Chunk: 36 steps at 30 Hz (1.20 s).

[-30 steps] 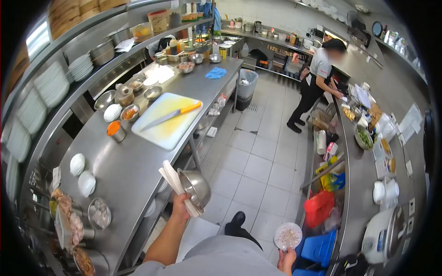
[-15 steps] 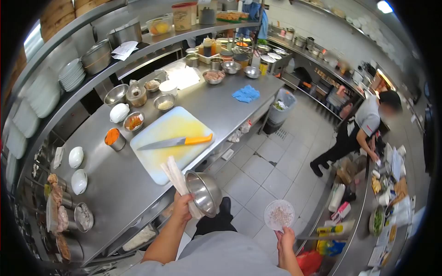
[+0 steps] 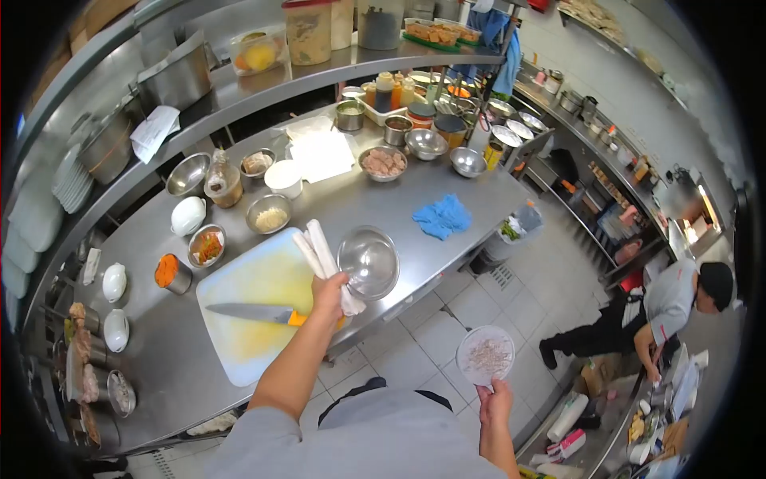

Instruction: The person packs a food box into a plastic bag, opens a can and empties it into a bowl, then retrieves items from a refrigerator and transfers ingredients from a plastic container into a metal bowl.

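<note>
My left hand (image 3: pixel 327 295) is closed around a bundle of long, whitish strips (image 3: pixel 323 254), whose exact kind I cannot make out. The same hand has a steel mixing bowl (image 3: pixel 369 259) at its thumb side, over the steel table's front edge. Whether the bowl touches the table is unclear. Below and left of this hand, a chef's knife (image 3: pixel 251 311) with an orange handle lies on the yellow-stained cutting board (image 3: pixel 219 351); my forearm partly hides the handle. Over the floor, my right hand (image 3: pixel 495 399) grips a round, clear plastic container (image 3: pixel 485 356) with small pinkish-brown bits in it.
On the steel table stand a bowl of meat (image 3: pixel 383 163), a can with orange contents (image 3: pixel 173 274) and several small bowls. A blue cloth (image 3: pixel 441 216) lies near the right end, beside a waste bin (image 3: pixel 519 231). A co-worker (image 3: pixel 654 311) bends over the right-hand counter.
My left hand has carried the strips and bowl forward, from in front of the table to over its edge. My right hand still holds the container. The view has shifted toward the table.
</note>
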### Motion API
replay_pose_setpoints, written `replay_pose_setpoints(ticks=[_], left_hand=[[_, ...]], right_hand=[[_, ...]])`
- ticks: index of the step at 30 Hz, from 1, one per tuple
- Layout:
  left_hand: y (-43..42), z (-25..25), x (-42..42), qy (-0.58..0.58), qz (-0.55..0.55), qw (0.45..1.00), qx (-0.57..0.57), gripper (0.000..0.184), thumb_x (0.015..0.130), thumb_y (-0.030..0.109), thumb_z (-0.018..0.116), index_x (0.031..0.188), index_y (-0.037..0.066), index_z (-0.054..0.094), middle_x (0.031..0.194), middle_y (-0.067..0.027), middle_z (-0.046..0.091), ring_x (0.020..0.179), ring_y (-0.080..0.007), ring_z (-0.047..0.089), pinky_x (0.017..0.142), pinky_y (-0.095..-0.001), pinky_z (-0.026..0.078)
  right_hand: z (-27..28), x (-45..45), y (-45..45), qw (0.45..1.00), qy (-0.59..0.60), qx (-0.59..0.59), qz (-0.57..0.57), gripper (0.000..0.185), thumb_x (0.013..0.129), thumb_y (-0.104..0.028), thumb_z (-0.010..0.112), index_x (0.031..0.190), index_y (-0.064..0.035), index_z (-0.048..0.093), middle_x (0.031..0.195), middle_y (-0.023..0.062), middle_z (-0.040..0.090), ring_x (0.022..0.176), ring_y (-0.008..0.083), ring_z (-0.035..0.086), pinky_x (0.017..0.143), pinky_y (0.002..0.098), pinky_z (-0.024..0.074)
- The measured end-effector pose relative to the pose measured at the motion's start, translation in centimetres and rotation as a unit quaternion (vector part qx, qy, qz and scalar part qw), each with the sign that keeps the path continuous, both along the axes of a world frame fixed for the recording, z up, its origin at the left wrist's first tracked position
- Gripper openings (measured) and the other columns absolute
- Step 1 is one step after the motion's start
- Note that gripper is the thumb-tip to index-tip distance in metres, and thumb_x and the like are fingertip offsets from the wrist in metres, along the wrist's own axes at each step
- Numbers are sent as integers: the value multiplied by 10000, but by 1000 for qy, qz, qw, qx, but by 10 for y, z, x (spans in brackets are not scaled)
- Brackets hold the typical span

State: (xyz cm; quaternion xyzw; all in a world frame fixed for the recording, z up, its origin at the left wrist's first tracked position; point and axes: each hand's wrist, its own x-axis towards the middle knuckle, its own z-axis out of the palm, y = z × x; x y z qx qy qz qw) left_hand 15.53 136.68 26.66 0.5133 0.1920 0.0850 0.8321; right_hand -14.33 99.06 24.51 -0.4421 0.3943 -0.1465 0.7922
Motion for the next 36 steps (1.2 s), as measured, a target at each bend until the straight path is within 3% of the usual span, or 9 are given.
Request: replay_pose_setpoints(ticks=[7,15,19,21,22,24,32,34,36], left_hand=[[-28,-47,81,162,39,985,35,467,708,-28,750,1145,-134,625,977,-184,679,844,-310,693,680,-447,582],[-74,-21,56,153,169,973,-34,428,845,-5,756,1200,-92,534,927,-174,675,686,-290,708,566,-439,593],[-56,-15,61,149,186,971,10,489,819,1,774,1231,-80,522,913,-171,679,669,-287,707,563,-431,593],[-25,-10,81,180,154,941,242,577,794,99,817,1262,-51,514,976,-220,709,773,-335,741,669,-455,617],[-10,-2,94,179,160,941,240,577,794,99,817,1262,-51,514,976,-220,709,773,-335,741,669,-455,617],[13,21,112,240,74,841,480,670,776,235,844,1283,-46,508,1089,-273,722,952,-381,750,836,-461,611],[70,12,212,341,-127,774,518,776,807,364,832,1367,-55,495,1241,-291,694,1148,-425,689,994,-462,563],[76,1,224,308,-166,751,560,721,851,390,787,1331,-89,543,1271,-293,683,1172,-423,679,1013,-473,550],[91,9,241,293,-208,731,580,633,887,383,745,1299,-71,588,1292,-285,676,1176,-424,675,1023,-476,544]], right_hand=[[6,166,-74,993,-53,21,105,163,1017,-106,587,1141,-1,571,1149,167,674,1000,310,701,906,456,598],[20,339,-115,974,-63,31,214,260,1009,-89,573,1232,44,579,1238,180,656,1057,318,693,966,475,595],[14,406,-105,959,-74,9,273,257,1010,-95,580,1241,17,583,1222,147,658,1046,308,690,942,450,599],[15,428,-91,956,-57,0,288,250,1010,-105,587,1234,6,583,1207,136,660,1024,299,693,918,435,606],[18,441,-82,955,-41,-8,295,243,1011,-115,593,1228,-6,582,1192,125,662,1001,289,696,893,420,612],[2,460,-70,943,-13,-31,331,239,1018,-132,588,1223,-10,578,1179,122,663,978,279,700,863,409,620],[-58,485,-20,904,-25,-218,367,300,1104,-278,469,1204,-14,569,1126,111,658,900,208,704,750,339,631],[-109,486,-23,905,-121,-281,295,405,1121,-349,444,1259,4,586,1108,113,637,954,206,673,750,334,626],[-96,484,-22,885,-131,-313,318,457,1126,-378,413,1290,9,592,1131,114,625,991,212,663,744,320,613]])
